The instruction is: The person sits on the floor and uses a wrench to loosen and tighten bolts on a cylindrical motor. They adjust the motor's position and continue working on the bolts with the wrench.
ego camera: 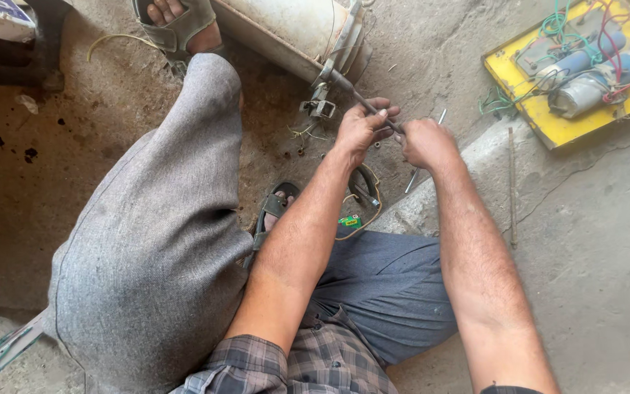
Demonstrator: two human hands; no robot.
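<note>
A white cylindrical motor housing [293, 29] lies on the concrete floor [592, 241]. Just below it, a thin metal rod [362, 102] is gripped by the closed left hand [362, 131] and right hand [426, 144]. Fitting seems in hand; steady alignment is needed.

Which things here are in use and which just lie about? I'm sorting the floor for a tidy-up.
In use:
left hand and right hand, both gripping the thin metal rod
white cylinder, which the rod runs up to

Lying about:
yellow tray of capacitors and wires
long rod on the concrete
green packet
</note>
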